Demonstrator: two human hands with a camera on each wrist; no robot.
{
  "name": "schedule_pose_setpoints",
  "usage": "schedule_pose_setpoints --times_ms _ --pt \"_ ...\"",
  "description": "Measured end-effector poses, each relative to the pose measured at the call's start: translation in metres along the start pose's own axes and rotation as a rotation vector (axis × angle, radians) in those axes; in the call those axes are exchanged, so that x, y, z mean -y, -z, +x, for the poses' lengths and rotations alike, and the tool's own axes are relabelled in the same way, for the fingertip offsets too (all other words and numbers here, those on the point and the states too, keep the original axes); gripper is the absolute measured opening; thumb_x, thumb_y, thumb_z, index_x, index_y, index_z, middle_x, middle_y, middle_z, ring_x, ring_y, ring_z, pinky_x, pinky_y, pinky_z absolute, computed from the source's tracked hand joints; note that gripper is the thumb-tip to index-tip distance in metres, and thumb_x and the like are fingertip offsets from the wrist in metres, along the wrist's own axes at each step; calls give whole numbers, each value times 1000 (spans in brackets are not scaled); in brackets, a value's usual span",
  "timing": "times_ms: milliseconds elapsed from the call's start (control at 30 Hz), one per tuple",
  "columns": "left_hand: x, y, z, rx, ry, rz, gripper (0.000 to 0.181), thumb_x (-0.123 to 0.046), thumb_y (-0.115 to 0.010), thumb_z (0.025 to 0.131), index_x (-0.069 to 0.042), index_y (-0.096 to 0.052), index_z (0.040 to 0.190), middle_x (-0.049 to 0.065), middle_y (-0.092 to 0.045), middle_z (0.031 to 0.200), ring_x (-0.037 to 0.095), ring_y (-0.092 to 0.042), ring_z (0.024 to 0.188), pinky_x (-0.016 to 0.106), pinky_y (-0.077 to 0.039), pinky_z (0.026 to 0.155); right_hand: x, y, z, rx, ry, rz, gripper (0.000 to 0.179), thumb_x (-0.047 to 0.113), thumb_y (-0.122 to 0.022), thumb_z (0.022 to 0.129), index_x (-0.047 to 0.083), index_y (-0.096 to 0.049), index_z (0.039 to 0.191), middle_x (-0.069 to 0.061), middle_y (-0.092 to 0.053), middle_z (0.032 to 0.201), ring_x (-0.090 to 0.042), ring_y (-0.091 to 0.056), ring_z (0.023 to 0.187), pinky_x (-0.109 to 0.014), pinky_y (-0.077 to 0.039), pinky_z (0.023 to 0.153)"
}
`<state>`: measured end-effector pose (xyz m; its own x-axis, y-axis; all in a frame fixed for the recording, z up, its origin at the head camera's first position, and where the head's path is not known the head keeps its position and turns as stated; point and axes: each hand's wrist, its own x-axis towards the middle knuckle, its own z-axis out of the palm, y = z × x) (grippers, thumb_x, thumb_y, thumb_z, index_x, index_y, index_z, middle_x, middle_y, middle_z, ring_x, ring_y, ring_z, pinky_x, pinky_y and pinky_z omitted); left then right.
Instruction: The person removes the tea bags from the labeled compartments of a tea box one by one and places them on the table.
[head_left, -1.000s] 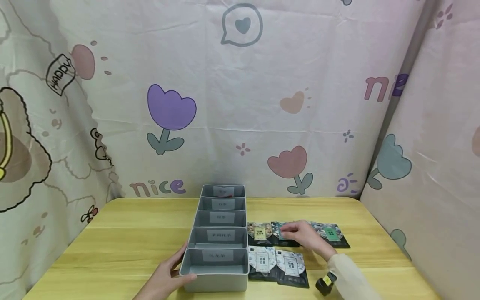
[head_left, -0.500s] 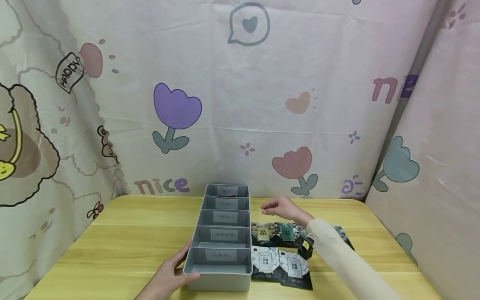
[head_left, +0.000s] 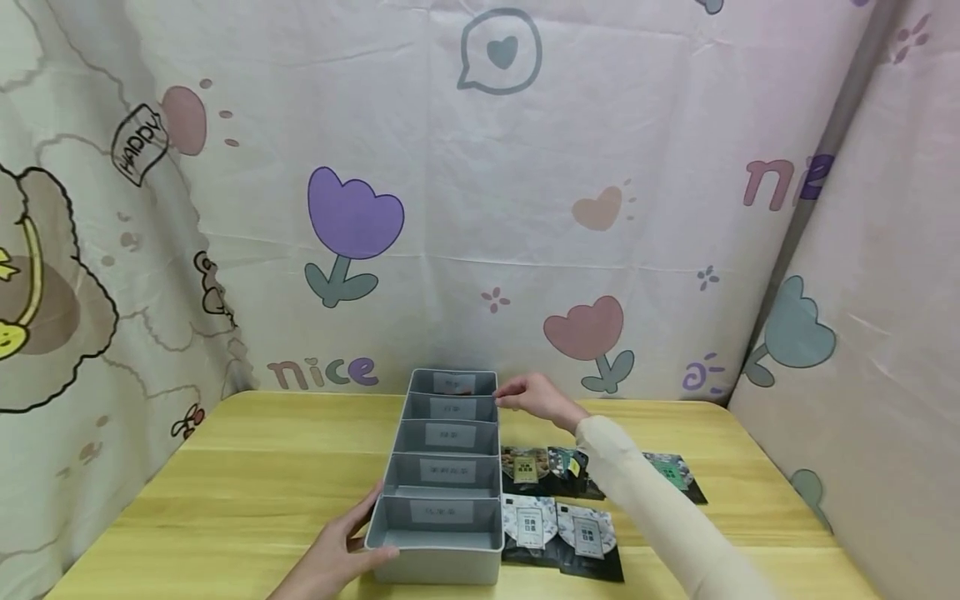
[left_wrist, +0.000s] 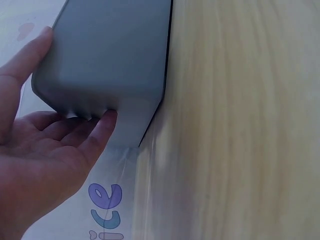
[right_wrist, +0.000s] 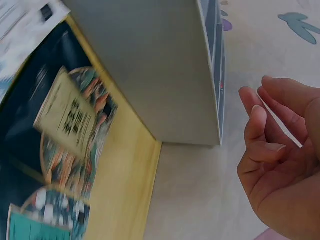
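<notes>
A long grey divided box (head_left: 437, 565) stands on the table, with a paper label in each compartment. My left hand (head_left: 335, 542) grips its near left corner, thumb at the front rim. In the left wrist view, the fingertips (left_wrist: 107, 120) press against the box's side. Beside the far right rim, my right hand (head_left: 542, 398) hovers with loosely bent fingers and nothing between them; the right wrist view shows the thumb (right_wrist: 290, 95) apart from the lower fingers. Flat black packets lie right of the box: one yellow-labelled (head_left: 525, 469), two white-topped (head_left: 529, 527), others partly under the right sleeve.
A green-labelled packet (head_left: 672, 475) lies at the far right of the row. Something small and red (head_left: 467, 392) shows in the rearmost compartment. A patterned cloth (head_left: 465, 208) hangs right behind the table (head_left: 247, 492).
My right hand has lifted off the packets and moved back and left to the box's far right rim. The left hand keeps its grip on the box. The head view has shifted slightly.
</notes>
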<state>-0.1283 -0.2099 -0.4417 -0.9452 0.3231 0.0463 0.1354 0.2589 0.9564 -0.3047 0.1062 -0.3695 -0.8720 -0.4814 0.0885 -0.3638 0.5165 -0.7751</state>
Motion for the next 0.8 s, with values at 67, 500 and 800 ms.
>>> schedule_pose_setpoints --times_ms 67,500,800 --pt "1 1 -1 -2 -3 6 84 -15 -70 89 6 -16 151 35 -18 151 45 -28 133 20 -48 87 2 -4 6 -10 -14 19 25 16 -65 94 2 -71 114 -6 -69 109 -28 -62 100 -44 -50 86" --pt "2 -1 0 9 -17 -9 84 -15 -70 90 7 -16 151 36 -18 149 42 -32 131 24 -50 88 7 -17 45 -76 0 70 28 13 -63 95 -3 -69 116 -13 -66 115 -32 -63 96 -41 -54 79" --pt "2 -1 -2 7 -19 -20 85 -16 -70 90 6 -16 151 34 -16 151 47 -23 135 23 -47 90 5 -29 57 -106 -43 123 27 10 -61 95 -4 -68 117 -19 -69 104 -12 -36 44 -29 -35 48"
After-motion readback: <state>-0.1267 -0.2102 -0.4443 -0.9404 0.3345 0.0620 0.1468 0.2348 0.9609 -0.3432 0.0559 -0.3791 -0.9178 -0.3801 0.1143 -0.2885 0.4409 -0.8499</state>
